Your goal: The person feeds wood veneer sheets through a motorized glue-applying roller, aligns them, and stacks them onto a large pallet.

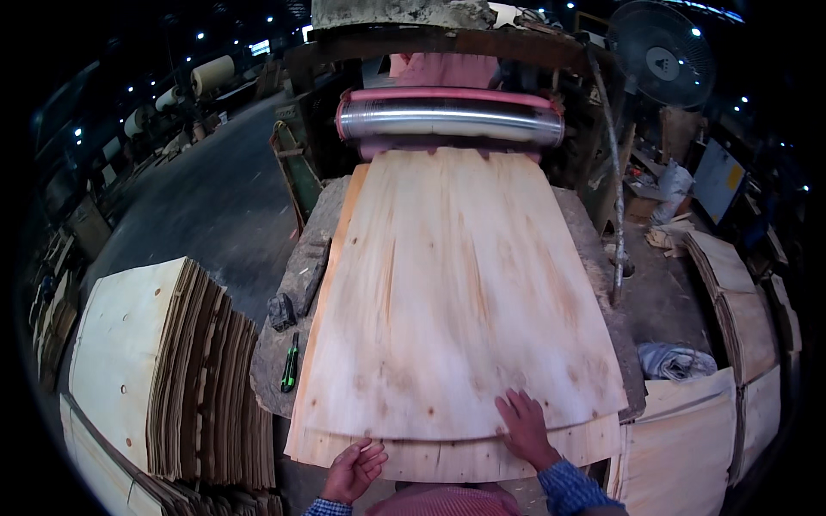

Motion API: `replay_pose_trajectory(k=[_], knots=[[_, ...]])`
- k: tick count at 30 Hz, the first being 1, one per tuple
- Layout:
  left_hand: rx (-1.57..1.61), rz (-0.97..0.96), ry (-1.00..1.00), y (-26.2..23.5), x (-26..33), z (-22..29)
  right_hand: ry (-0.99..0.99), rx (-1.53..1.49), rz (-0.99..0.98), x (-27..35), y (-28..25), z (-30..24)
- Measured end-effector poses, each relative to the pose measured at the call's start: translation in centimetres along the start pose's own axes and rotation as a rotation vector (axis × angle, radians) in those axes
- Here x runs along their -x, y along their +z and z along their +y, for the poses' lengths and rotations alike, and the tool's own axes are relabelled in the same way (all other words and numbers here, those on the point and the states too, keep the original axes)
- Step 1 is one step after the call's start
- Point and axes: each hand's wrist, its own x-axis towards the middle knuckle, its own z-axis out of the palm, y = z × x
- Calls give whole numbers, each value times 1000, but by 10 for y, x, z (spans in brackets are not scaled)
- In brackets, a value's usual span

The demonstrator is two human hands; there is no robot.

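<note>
A large pale wood veneer sheet (456, 292) lies on the worktable, its far end at the metal roller (447, 122). Under its near edge another veneer sheet (447, 460) sticks out toward me. My right hand (523, 427) rests with spread fingers on the upper sheet near its right front corner. Over the lower sheet, beside the upper sheet's front edge, my left hand (353, 471) has its fingers curled in with the thumb on top. Whether anything is between those fingers is hidden.
A green and black utility knife (291, 365) and a dark block (281, 311) lie on the table's left margin (277, 378). Veneer stacks stand left (129, 353) and right (680, 439). A rough pole (615, 172) rises at right, below a fan (661, 56).
</note>
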Motion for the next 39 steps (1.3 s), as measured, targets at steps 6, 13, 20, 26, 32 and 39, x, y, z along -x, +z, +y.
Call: replay_pose_trajectory(k=[6,13,20,26,32,39], knots=[[55,283,47,-33,33,-27,11,2,-2,-111,57,59],[65,567,208,-15,44,-44,-128,191,205,-249,102,137],[37,681,286,-8,37,-41,4,108,21,-267,101,105],[100,546,172,-26,25,-41,-36,102,90,-109,110,37],[113,385,-3,-16,18,-37,5,-48,-126,52,66,-22],[129,273,-178,-39,13,-43,18,59,-160,94,42,-40]])
